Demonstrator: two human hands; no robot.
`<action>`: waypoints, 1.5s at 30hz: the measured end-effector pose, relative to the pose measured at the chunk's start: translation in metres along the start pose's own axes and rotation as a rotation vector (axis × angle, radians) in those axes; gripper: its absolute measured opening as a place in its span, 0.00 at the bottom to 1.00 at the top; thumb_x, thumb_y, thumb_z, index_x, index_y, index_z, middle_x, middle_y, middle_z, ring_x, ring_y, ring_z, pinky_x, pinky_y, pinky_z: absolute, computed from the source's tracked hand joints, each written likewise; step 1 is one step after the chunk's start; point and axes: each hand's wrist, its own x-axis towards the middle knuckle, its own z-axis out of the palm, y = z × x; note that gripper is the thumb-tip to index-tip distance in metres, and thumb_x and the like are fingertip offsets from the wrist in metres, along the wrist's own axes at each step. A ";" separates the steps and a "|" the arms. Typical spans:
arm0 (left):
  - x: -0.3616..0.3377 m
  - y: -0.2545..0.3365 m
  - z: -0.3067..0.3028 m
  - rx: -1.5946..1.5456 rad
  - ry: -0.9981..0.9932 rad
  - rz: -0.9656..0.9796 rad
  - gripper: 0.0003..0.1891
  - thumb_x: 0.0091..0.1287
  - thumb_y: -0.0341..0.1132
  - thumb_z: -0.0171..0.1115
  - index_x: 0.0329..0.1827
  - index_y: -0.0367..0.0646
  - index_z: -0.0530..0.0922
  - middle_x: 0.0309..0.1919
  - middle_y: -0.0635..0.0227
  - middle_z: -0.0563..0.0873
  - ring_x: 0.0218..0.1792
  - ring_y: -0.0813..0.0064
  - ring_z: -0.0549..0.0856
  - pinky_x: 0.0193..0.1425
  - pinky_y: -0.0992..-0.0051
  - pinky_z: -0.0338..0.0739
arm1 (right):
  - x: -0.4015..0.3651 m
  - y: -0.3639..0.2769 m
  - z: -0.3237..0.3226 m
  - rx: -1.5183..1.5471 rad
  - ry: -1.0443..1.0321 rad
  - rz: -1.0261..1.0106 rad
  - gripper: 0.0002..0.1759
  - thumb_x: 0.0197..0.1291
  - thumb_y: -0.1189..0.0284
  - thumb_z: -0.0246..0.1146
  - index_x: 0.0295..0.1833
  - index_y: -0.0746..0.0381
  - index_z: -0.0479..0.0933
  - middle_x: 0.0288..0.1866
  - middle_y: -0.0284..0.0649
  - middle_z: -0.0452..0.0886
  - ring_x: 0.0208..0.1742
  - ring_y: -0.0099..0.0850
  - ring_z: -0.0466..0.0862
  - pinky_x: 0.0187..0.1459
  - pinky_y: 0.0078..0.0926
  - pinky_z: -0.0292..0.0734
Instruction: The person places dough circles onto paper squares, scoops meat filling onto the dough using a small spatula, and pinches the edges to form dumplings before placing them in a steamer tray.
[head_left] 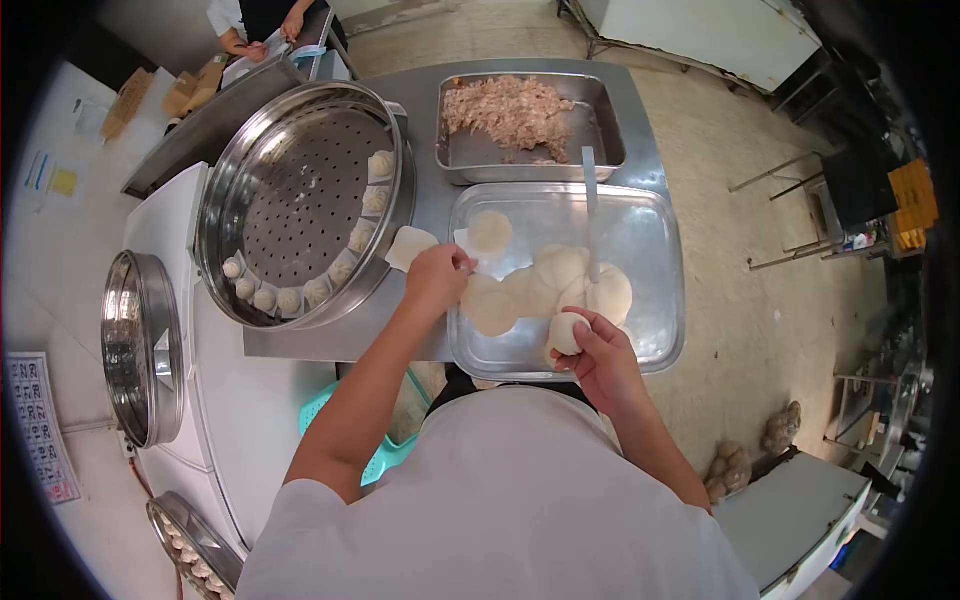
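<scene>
My right hand [605, 365] is wrapped round a filled dough bun [569, 333], over the near edge of a shallow metal tray [655, 300]. My left hand [438, 282] is in a pinch at the tray's left edge; what its fingertips hold, if anything, is too small to make out. Just left of those fingers lies a white paper square [408, 246]. Flat round dough wrappers [560, 268] overlap in the tray, and one separate wrapper [490, 231] rests partly over white paper. A flat metal spatula [591, 205] leans across the tray's far rim.
A deep tray [610, 135] of minced filling [510, 110] stands beyond. At left, a large perforated steamer [300, 200] holds several pleated buns [361, 235] along its near and right edge. Another person's hands [275, 40] show at the back. A turquoise stool [385, 460] stands below.
</scene>
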 end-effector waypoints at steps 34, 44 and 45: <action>-0.070 -0.034 0.043 -0.317 -0.175 0.260 0.16 0.65 0.34 0.70 0.56 0.42 0.87 0.52 0.59 0.82 0.41 0.67 0.84 0.50 0.68 0.81 | 0.075 0.034 0.039 -0.156 -0.026 -0.082 0.22 0.79 0.68 0.59 0.71 0.67 0.71 0.57 0.45 0.83 0.48 0.35 0.86 0.52 0.35 0.86; -0.057 -0.052 0.042 -0.420 -0.010 0.202 0.16 0.67 0.27 0.62 0.58 0.37 0.84 0.51 0.54 0.87 0.49 0.56 0.88 0.55 0.60 0.82 | 0.137 0.076 0.036 -0.060 -0.009 -0.023 0.21 0.79 0.69 0.60 0.70 0.68 0.70 0.59 0.44 0.81 0.57 0.36 0.84 0.59 0.41 0.86; -0.056 -0.051 0.040 -0.340 0.067 0.247 0.16 0.67 0.27 0.62 0.58 0.37 0.84 0.50 0.53 0.87 0.48 0.54 0.88 0.55 0.60 0.82 | 0.135 0.076 0.035 -0.069 -0.017 -0.023 0.21 0.79 0.69 0.60 0.70 0.68 0.70 0.60 0.44 0.80 0.58 0.36 0.83 0.59 0.41 0.86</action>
